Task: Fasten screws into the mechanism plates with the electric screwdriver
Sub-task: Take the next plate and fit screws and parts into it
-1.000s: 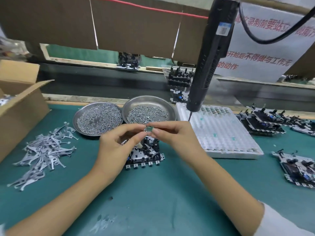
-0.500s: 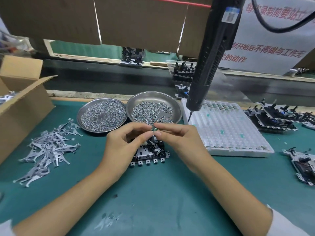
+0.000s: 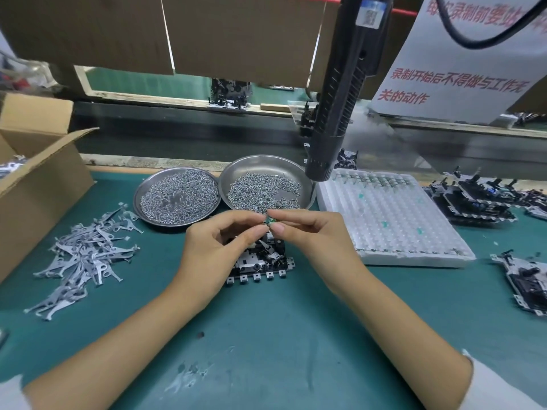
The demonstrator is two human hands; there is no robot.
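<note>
A black mechanism plate (image 3: 260,263) lies on the green mat, partly hidden behind my fingers. Just above it, my left hand (image 3: 216,250) and my right hand (image 3: 313,238) meet fingertip to fingertip, both pinching a tiny green part (image 3: 270,221). The black electric screwdriver (image 3: 340,93) hangs from above at the upper right, untouched, its lower end above the right dish. Two round metal dishes hold several screws: the left dish (image 3: 177,198) and the right dish (image 3: 266,187).
A white foam tray (image 3: 393,220) sits right of the dishes. More mechanism plates (image 3: 479,199) lie at the far right, one (image 3: 524,284) near the edge. Grey metal levers (image 3: 85,255) are piled at left beside a cardboard box (image 3: 35,184). A conveyor runs behind.
Both hands stay joined on the small green part above the plate, shifting only slightly. The camera has drifted a little; the screwdriver still hangs free.
</note>
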